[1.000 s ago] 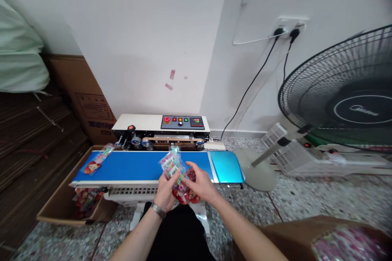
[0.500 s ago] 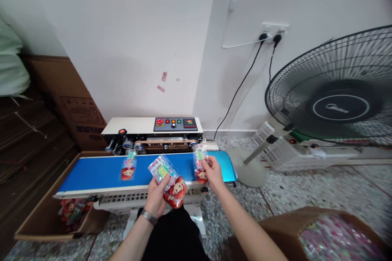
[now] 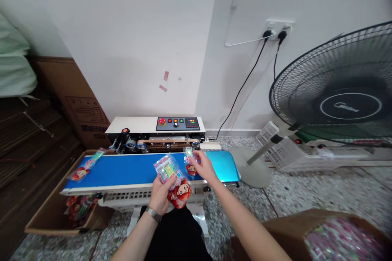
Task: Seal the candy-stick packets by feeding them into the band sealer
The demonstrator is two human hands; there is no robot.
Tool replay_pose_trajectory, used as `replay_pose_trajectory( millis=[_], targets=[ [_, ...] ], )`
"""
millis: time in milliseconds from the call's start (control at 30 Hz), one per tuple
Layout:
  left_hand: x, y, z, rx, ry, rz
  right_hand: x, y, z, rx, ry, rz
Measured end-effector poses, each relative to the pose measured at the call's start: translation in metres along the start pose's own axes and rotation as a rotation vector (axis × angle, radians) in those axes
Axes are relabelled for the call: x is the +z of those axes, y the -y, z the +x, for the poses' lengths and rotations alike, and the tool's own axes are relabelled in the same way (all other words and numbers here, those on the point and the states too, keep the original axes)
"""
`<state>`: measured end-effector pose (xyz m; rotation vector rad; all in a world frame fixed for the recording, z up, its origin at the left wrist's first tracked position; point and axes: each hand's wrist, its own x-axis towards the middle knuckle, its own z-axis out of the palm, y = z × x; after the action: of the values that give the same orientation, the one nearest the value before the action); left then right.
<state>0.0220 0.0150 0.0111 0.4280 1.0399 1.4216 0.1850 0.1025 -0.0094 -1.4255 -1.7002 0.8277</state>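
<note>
Held in front of the blue conveyor belt (image 3: 128,169), my left hand (image 3: 161,193) grips a small stack of clear plastic packets (image 3: 180,189), each showing a red-haired cartoon face. My right hand (image 3: 203,165) pinches another packet (image 3: 191,168) over the belt, its top edge up at the rollers of the band sealer (image 3: 167,142). Farther left, a packet (image 3: 87,166) lies slanted at the belt's left end. The sealer's control panel (image 3: 177,123) has a red knob and a lit display.
An open cardboard box (image 3: 53,231) with similar packets stands below the belt's left end. At lower right is a box (image 3: 284,228) full of shiny packets. A fan (image 3: 339,104) stands to the right, and flattened cardboard (image 3: 36,159) is stacked at left.
The packet on the belt has travelled left to its end and turned slanted. My right hand has moved left with its packet, bringing it up to the sealer's rollers.
</note>
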Motion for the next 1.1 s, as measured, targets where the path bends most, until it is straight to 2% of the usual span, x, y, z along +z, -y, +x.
replay_pose_trajectory(
  millis=[67, 133, 233, 333, 500, 633, 733, 800, 867, 967, 1100],
  targets=[
    [0.003, 0.000, 0.000, 0.013, 0.020, 0.008, 0.005, 0.019, -0.019, -0.080, 0.216, 0.101],
    [0.006, 0.001, -0.001, 0.018, 0.034, -0.006, 0.007, 0.031, -0.034, -0.102, 0.319, 0.125],
    [0.007, 0.002, -0.002, 0.006, 0.055, -0.062, 0.007, 0.034, -0.043, -0.047, 0.313, 0.131],
    [0.006, 0.002, -0.003, 0.002, 0.078, -0.067, 0.005, 0.027, -0.044, -0.010, 0.297, 0.179],
    [0.008, 0.003, -0.001, 0.019, 0.059, -0.054, 0.008, 0.018, -0.046, 0.029, 0.192, 0.301],
    [0.006, 0.005, 0.003, 0.027, 0.009, -0.041, 0.008, 0.009, -0.045, 0.153, 0.072, 0.544],
    [-0.001, 0.005, 0.003, 0.014, -0.040, -0.015, -0.003, -0.010, -0.034, 0.263, -0.155, 0.623],
    [-0.006, 0.004, 0.003, 0.000, -0.048, -0.005, -0.012, -0.027, -0.022, 0.351, -0.313, 0.547],
    [-0.010, 0.004, 0.002, -0.009, -0.051, 0.004, -0.018, -0.043, -0.009, 0.420, -0.400, 0.419],
    [-0.013, 0.005, 0.002, -0.017, -0.060, 0.007, -0.017, -0.058, 0.009, 0.460, -0.386, 0.280],
    [-0.012, 0.006, 0.002, -0.019, -0.051, -0.003, -0.007, -0.052, 0.022, 0.391, -0.252, 0.030]
  ],
)
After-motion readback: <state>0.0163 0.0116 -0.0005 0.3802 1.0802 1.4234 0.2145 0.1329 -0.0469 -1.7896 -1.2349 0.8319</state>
